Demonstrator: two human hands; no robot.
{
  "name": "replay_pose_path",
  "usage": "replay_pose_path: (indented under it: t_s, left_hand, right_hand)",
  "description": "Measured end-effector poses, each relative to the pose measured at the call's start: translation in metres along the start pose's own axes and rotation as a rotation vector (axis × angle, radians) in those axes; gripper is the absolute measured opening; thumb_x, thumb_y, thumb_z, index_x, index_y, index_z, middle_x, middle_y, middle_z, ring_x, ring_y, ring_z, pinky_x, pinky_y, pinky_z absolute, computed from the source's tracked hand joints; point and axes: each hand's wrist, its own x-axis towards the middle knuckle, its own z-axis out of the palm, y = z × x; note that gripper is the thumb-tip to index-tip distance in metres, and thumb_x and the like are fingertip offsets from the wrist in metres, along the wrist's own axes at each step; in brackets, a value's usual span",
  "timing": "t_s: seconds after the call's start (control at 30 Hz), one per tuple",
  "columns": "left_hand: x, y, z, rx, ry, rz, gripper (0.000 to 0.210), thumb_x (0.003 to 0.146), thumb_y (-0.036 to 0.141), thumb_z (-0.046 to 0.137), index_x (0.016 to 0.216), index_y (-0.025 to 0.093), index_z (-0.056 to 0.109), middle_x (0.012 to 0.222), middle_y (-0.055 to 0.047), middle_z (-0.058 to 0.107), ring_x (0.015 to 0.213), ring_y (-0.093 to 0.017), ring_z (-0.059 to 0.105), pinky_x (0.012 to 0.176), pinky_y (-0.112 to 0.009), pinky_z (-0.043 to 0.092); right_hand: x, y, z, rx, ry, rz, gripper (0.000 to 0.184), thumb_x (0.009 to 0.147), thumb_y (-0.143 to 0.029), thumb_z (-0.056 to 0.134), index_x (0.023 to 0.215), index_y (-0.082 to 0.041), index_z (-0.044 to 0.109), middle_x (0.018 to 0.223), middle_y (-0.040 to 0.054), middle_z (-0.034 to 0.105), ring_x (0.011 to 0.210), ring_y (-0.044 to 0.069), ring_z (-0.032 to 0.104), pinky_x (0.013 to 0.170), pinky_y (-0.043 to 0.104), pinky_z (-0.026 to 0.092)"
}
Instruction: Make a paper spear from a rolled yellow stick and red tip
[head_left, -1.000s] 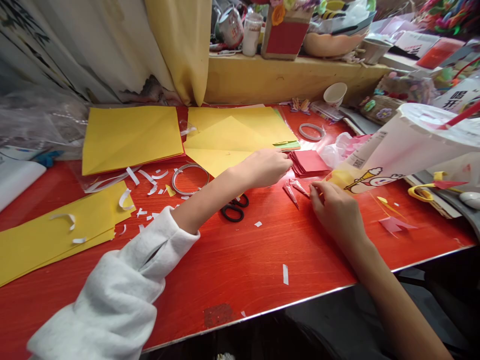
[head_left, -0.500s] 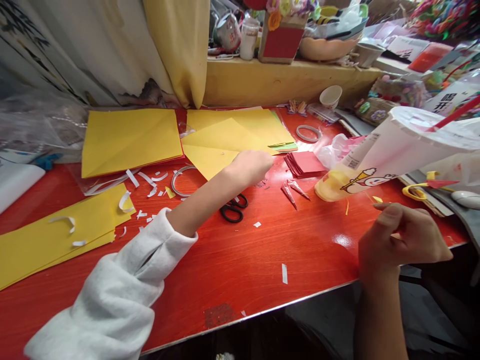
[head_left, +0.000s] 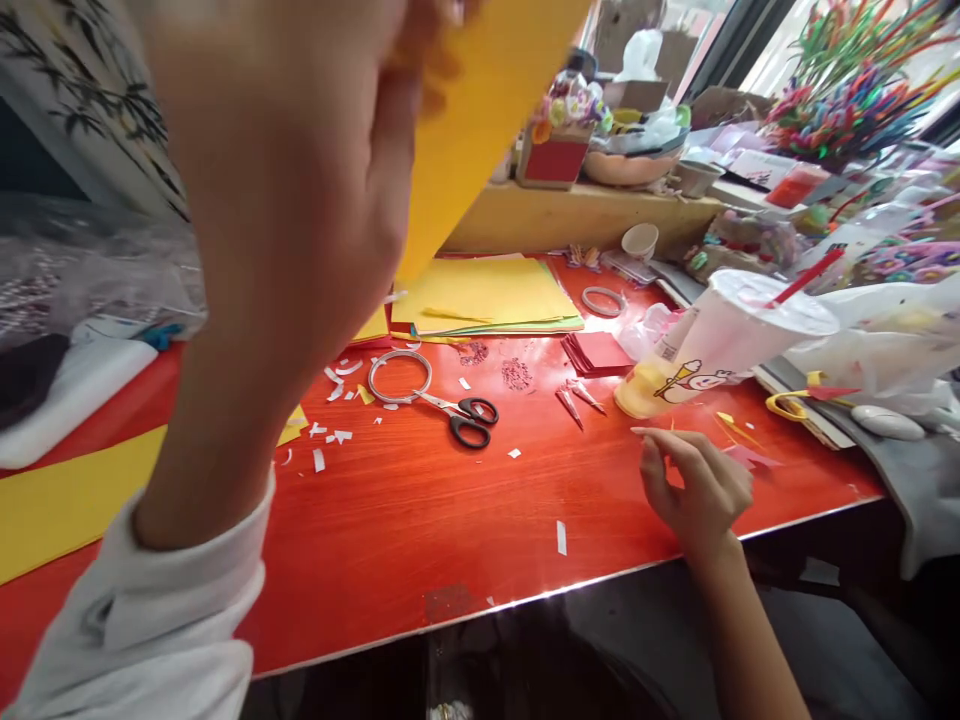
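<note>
Close to the camera, my left hand is lifted and blurred, its fingers closed on a sheet of yellow paper that hangs at a slant over the back of the table. My right hand hovers by the front edge with fingers curled in; whether anything small is between them I cannot make out. Ahead of it stands a tilted-looking plastic drink cup with a red straw. Black-handled scissors lie mid-table, their blades reaching the tape roll. Two small red folded paper pieces are near the cup.
A stack of yellow paper lies at the back, beside red paper squares and another tape roll. White scraps litter the red table. Yellow strips lie left. A crowded ledge runs behind.
My left hand has risen from the paper stack towards the camera, bringing a yellow sheet up with it. The scissors' blades are now uncovered. The view has turned, and my right hand appears further left.
</note>
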Motion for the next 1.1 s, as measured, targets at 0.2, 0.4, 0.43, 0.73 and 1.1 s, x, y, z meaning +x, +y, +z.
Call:
replay_pose_path:
  t_s: [0.2,0.4,0.43,0.73,1.1]
  left_hand:
    - [-0.065,0.035,0.022,-0.198,0.073,0.045,0.021,0.087,0.025,0.036,0.092,0.022,0.057,0.095,-0.003,0.065,0.104,-0.016,0.056,0.089,-0.032,0.047]
    - [-0.114,0.008,0.041,-0.459,0.032,-0.038,0.018,0.087,0.019,0.037,0.084,0.018,0.055,0.100,-0.004,0.064,0.108,-0.013,0.053,0.092,-0.030,0.045]
    - [-0.120,0.000,0.044,-0.460,0.020,-0.061,0.020,0.087,0.018,0.035,0.083,0.018,0.054,0.100,-0.004,0.064,0.110,-0.013,0.052,0.093,-0.030,0.045]
    - [-0.144,-0.035,0.076,0.098,-0.128,0.136,0.044,0.073,-0.005,0.034,0.103,0.017,0.057,0.118,-0.006,0.056,0.122,-0.019,0.039,0.103,-0.042,0.034]
    - [-0.153,-0.026,0.089,0.200,-0.142,0.372,0.036,0.085,0.010,0.039,0.117,0.021,0.051,0.119,-0.005,0.057,0.117,-0.018,0.047,0.100,-0.036,0.040]
  right_hand:
    - [0.025,-0.043,0.003,0.158,0.007,-0.029,0.069,0.069,-0.026,0.067,0.129,-0.023,0.033,0.104,0.0117,0.051,0.094,0.023,0.055,0.076,0.037,0.051]
    - [0.053,-0.092,0.030,0.312,-0.196,-0.414,0.037,0.079,-0.021,0.058,0.114,-0.026,0.049,0.107,0.0072,0.053,0.107,0.022,0.046,0.092,0.039,0.042]
    - [0.059,-0.098,0.037,0.336,-0.238,-0.517,0.030,0.081,-0.015,0.053,0.110,-0.024,0.052,0.105,0.0060,0.056,0.105,0.020,0.048,0.090,0.036,0.042]
    - [0.083,-0.130,0.095,0.400,-0.462,-0.625,0.020,0.089,-0.018,0.040,0.100,-0.015,0.056,0.092,0.0089,0.062,0.087,0.018,0.054,0.077,0.035,0.043]
    - [0.107,-0.100,0.110,0.612,-0.677,-0.040,0.021,0.086,-0.026,0.046,0.105,-0.018,0.054,0.098,0.0069,0.060,0.081,0.014,0.060,0.071,0.026,0.047]
